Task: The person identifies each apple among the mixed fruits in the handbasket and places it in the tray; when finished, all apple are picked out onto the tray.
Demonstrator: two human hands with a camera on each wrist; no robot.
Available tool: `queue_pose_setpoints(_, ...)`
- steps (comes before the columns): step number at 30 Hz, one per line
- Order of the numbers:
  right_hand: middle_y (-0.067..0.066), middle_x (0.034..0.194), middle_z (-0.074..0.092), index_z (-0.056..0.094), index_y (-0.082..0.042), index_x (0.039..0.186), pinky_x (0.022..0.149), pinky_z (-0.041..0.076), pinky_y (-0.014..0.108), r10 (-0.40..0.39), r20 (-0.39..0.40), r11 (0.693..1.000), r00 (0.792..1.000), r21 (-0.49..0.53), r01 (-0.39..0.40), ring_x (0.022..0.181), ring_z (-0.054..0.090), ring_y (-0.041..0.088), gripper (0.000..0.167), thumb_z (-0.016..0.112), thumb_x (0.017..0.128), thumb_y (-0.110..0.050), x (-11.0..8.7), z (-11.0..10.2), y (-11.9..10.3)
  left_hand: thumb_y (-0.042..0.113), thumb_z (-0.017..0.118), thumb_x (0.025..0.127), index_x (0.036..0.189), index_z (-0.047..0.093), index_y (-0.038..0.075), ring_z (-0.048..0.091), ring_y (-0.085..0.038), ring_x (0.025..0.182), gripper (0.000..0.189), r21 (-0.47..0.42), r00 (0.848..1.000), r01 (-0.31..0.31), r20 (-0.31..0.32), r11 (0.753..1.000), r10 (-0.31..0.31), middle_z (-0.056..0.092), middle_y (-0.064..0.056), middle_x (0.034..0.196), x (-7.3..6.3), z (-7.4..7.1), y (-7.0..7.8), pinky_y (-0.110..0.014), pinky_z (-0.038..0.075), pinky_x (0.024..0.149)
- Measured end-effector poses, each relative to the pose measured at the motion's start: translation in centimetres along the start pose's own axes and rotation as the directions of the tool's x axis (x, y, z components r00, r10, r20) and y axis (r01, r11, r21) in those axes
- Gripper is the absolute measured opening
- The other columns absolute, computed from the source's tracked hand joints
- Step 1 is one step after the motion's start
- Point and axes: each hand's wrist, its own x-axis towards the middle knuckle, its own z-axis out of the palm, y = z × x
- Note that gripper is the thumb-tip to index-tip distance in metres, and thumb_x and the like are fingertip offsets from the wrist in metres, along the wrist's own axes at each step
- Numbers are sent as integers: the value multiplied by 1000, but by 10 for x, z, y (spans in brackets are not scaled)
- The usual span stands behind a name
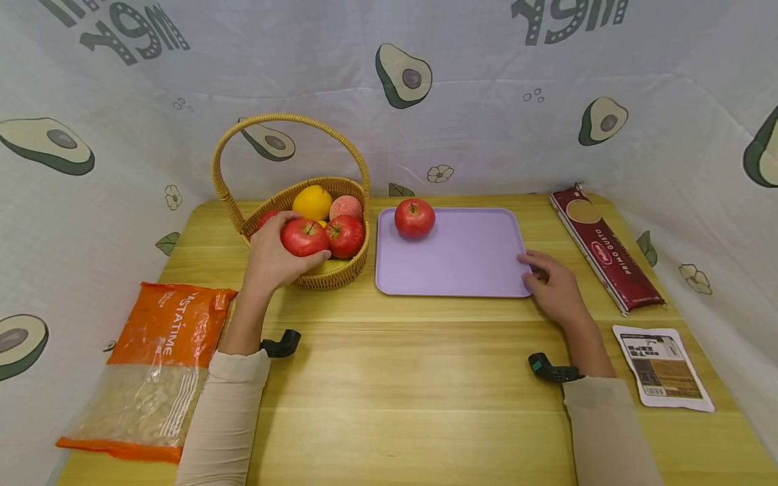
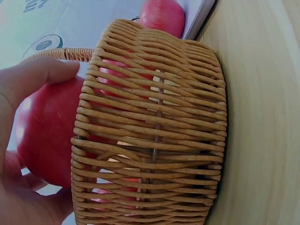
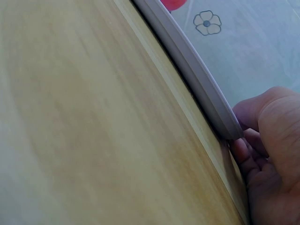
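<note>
My left hand (image 1: 273, 253) grips a red apple (image 1: 304, 237) at the near left side of a wicker basket (image 1: 331, 278). In the left wrist view the thumb and fingers curl round that apple (image 2: 51, 136), beside the basket's woven wall (image 2: 150, 122). Other fruit lies in the basket: a second red apple (image 1: 345, 237), a yellow fruit (image 1: 313, 202) and a pinkish peach-like fruit (image 1: 346, 208). My right hand (image 1: 553, 287) pinches the right edge of a lilac tray (image 1: 462, 260), thumb above and fingers below. One red apple (image 1: 415, 218) sits at the tray's back left.
An orange pasta bag (image 1: 154, 364) lies at the left, close to my left forearm. On the right are a dark red packet (image 1: 608, 250) and a small white pouch (image 1: 662, 368). The basket's tall handle (image 1: 292, 118) arches over the fruit. A printed curtain (image 1: 474, 135) stands behind the wooden table (image 1: 401, 378).
</note>
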Motion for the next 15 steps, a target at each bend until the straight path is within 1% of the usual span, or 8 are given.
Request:
queue_pose_setpoints(2, 22, 153, 50, 61, -1, 141, 79, 38, 3, 0, 3, 1000, 1000, -2, 0, 102, 51, 12, 40, 56, 104, -12, 0, 0, 0, 50, 90, 71, 137, 54, 15, 48, -37, 129, 83, 7, 1000, -7, -1, 1000, 7, 55, -12, 140, 0, 0, 1, -63, 48, 104)
queue_pose_setpoints(6, 22, 154, 50, 60, -1, 142, 81, 37, 5, 0, 4, 1000, 1000, -8, 0, 104, 51, 16, 40, 55, 104, -13, 1, -1, -1, 53, 90, 70, 135, 57, 17, 47, -38, 128, 81, -8, 999, -34, -9, 999, 34, 52, -14, 139, -1, -1, 6, -65, 48, 102)
queue_pose_setpoints(8, 22, 154, 50, 60, -1, 142, 81, 37, 6, -3, 4, 1000, 1000, -9, 3, 105, 50, 17, 40, 55, 105, -14, 2, -1, -2, 54, 89, 70, 135, 58, 18, 47, -37, 128, 80, -21, 999, -42, -18, 999, 41, 53, -13, 139, -1, -1, 8, -65, 48, 102)
queue_pose_setpoints(11, 22, 154, 50, 59, -1, 143, 81, 37, 6, -2, 7, 1000, 1000, -7, 2, 104, 50, 15, 40, 55, 105, -13, 1, -2, -2, 57, 89, 70, 135, 59, 21, 45, -36, 130, 80, -48, 999, -35, -36, 998, 34, 54, -10, 141, -4, 0, 14, -64, 48, 102)
queue_pose_setpoints(13, 22, 153, 50, 59, -1, 143, 81, 37, 6, 2, 9, 1000, 1000, -6, -2, 103, 50, 14, 40, 55, 104, -13, 1, -1, -3, 57, 89, 68, 134, 60, 24, 47, -33, 129, 79, -79, 998, -41, -55, 996, 36, 57, -7, 139, -5, 2, 18, -61, 50, 102)
queue_pose_setpoints(15, 22, 153, 50, 59, -1, 143, 80, 38, 6, 6, 10, 1000, 1000, -6, -6, 102, 50, 14, 40, 55, 104, -13, 1, -1, -2, 57, 90, 68, 133, 61, 26, 50, -29, 125, 78, -114, 996, -66, -69, 991, 58, 60, -4, 135, -7, 5, 23, -58, 52, 100)
